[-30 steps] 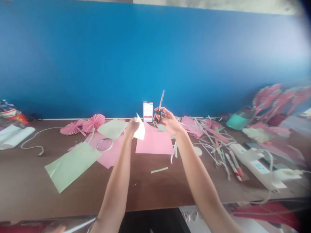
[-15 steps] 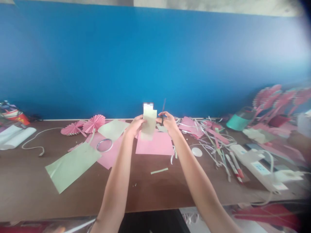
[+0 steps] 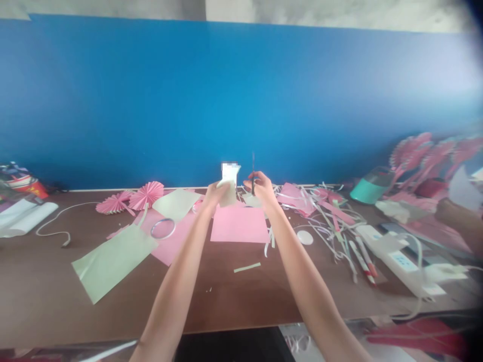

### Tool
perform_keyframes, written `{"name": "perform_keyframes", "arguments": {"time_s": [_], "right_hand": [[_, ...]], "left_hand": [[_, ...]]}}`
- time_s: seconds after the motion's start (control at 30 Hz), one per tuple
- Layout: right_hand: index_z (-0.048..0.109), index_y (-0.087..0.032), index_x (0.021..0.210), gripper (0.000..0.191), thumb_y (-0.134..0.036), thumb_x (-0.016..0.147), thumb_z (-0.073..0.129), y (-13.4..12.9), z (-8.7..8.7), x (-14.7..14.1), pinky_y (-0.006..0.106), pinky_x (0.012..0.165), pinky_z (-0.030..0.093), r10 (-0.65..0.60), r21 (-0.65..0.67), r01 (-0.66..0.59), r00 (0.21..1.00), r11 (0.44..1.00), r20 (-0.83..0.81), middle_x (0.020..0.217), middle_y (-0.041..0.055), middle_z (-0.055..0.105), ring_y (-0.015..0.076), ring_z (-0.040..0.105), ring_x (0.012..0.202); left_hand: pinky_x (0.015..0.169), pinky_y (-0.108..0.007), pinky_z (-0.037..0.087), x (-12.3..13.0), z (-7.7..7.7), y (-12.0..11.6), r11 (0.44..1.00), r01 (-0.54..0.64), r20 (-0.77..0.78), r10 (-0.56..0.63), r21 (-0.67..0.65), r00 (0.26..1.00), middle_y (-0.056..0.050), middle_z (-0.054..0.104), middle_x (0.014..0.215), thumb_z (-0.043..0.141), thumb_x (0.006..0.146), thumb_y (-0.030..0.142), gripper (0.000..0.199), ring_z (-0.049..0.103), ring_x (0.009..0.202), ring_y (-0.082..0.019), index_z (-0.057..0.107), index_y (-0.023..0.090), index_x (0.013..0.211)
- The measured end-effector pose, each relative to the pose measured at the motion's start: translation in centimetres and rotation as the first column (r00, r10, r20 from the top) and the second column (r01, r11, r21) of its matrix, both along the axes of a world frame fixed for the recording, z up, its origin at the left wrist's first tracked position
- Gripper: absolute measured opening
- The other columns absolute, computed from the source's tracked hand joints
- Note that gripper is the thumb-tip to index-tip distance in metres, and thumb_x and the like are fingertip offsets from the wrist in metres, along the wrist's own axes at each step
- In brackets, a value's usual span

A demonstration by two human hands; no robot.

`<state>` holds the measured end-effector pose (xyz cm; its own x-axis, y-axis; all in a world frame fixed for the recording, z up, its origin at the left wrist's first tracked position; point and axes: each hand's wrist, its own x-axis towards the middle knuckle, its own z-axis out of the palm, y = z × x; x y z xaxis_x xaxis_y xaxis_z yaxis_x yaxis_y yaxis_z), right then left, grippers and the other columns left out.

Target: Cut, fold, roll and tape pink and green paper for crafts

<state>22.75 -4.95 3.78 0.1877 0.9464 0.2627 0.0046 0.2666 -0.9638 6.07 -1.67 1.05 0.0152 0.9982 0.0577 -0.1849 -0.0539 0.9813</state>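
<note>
Held out over the desk, my left hand (image 3: 216, 193) is closed on a piece of pale green paper (image 3: 227, 193), which looks tilted. Just behind that paper stands a small white object (image 3: 229, 172), partly blurred out. To the right, my right hand (image 3: 261, 185) grips a pair of scissors (image 3: 253, 173) whose dark blades point upward, apart from the paper. A pink sheet (image 3: 239, 224) lies flat beneath both hands. On the desk nearer to me rests a thin green paper strip (image 3: 247, 267).
Pale green sheets (image 3: 115, 262), a roll of tape (image 3: 163, 229) and pink paper fans (image 3: 147, 195) lie left. Paper scraps (image 3: 298, 197), markers (image 3: 362, 259), a power strip (image 3: 392, 256) and a teal container (image 3: 372, 187) are right. Another person's hand (image 3: 458, 221) shows at far right.
The pale green paper has tipped and moved lower in my left hand, so it looks shorter and uncovers more of the white object. My right hand stays nearly in place with the scissors.
</note>
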Motion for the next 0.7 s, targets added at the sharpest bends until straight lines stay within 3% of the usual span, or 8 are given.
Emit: {"name": "perform_keyframes", "arguments": {"time_s": [0.13, 0.23, 0.37, 0.53, 0.7], "right_hand": [[0.061, -0.020, 0.082, 0.023, -0.028, 0.063, 0.069, -0.4, 0.1, -0.3, 0.022, 0.044, 0.030, 0.198, -0.063, -0.192, 0.973, 0.979, 0.119, 0.054, -0.0061, 0.052, 0.0092, 0.044, 0.047], [0.063, -0.018, 0.084, 0.022, -0.026, 0.063, 0.069, -0.5, -0.1, -0.7, 0.022, 0.048, 0.033, 0.278, -0.064, -0.271, 0.948, 0.960, 0.158, 0.058, -0.0047, 0.056, 0.0099, 0.047, 0.052], [0.065, -0.017, 0.084, 0.024, -0.024, 0.062, 0.071, -0.6, -0.4, -0.8, 0.023, 0.054, 0.039, 0.296, -0.088, -0.283, 0.928, 0.955, 0.226, 0.067, -0.0019, 0.061, 0.0118, 0.053, 0.060], [0.068, -0.017, 0.084, 0.022, -0.020, 0.062, 0.071, -0.3, -1.0, 0.0, 0.024, 0.058, 0.043, 0.320, -0.110, -0.301, 0.883, 0.947, 0.344, 0.075, 0.0018, 0.066, 0.0141, 0.057, 0.067], [0.072, -0.018, 0.089, 0.023, -0.019, 0.066, 0.069, 0.0, -1.5, 0.4, 0.023, 0.055, 0.042, 0.333, -0.087, -0.329, 0.839, 0.940, 0.430, 0.077, 0.0024, 0.068, 0.0144, 0.057, 0.066]], "left_hand": [[0.065, -0.031, 0.053, -0.6, 0.3, 1.3, 0.984, -0.176, 0.035, 0.175, 0.034, 0.984, -0.013, 0.073, 0.093, 0.076, 0.070, 0.042, 0.037, 0.069, 0.080, -0.025, 0.072, 0.015, 0.096], [0.067, -0.032, 0.054, -0.9, 0.3, 1.7, 0.976, -0.217, 0.120, 0.212, 0.029, 0.970, -0.012, 0.073, 0.096, 0.077, 0.070, 0.043, 0.037, 0.070, 0.082, -0.024, 0.071, 0.016, 0.095], [0.069, -0.033, 0.055, -1.3, 0.1, 2.0, 0.977, -0.212, 0.145, 0.211, -0.009, 0.967, -0.012, 0.071, 0.101, 0.077, 0.070, 0.047, 0.045, 0.070, 0.086, -0.024, 0.068, 0.017, 0.101], [0.066, -0.033, 0.054, -1.9, 0.0, 2.5, 0.948, -0.301, 0.143, 0.313, -0.104, 0.939, -0.011, 0.068, 0.104, 0.079, 0.063, 0.058, 0.073, 0.069, 0.087, -0.025, 0.056, 0.019, 0.120], [0.068, -0.033, 0.053, -2.2, 0.7, 2.0, 0.956, -0.274, 0.138, 0.287, -0.103, 0.948, -0.011, 0.068, 0.099, 0.079, 0.063, 0.058, 0.071, 0.067, 0.090, -0.025, 0.057, 0.019, 0.117]]}}
